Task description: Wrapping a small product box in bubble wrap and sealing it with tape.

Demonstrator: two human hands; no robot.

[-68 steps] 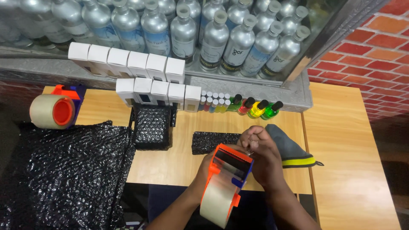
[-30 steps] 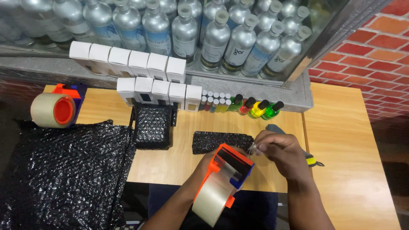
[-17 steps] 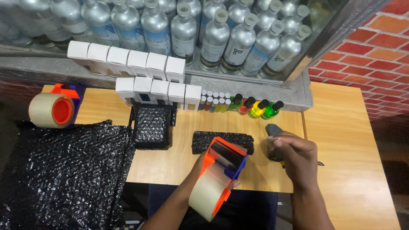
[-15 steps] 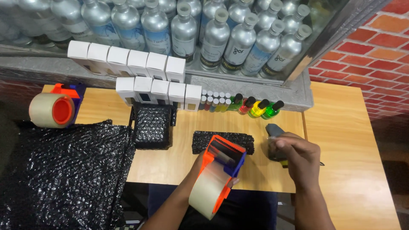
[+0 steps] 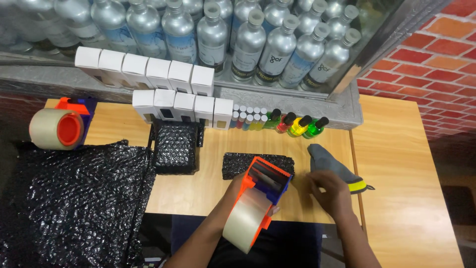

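On the wooden table (image 5: 406, 164) (brick wall (image 5: 436, 54) beside), left hand (image 5: 238, 184) grips a tape dispenser (image 5: 255, 201); right hand (image 5: 329, 191) spread.

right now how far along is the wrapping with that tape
Done: two bundles in black bubble wrap, one by the white boxes, one mid-table. In hand: left hand holds the orange tape dispenser over the mid-table bundle; right hand rests by the grey glove. Left: those boxes remain unwrapped.

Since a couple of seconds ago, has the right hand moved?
Yes. The right hand left the tape dispenser and went right, to the grey glove on the table.
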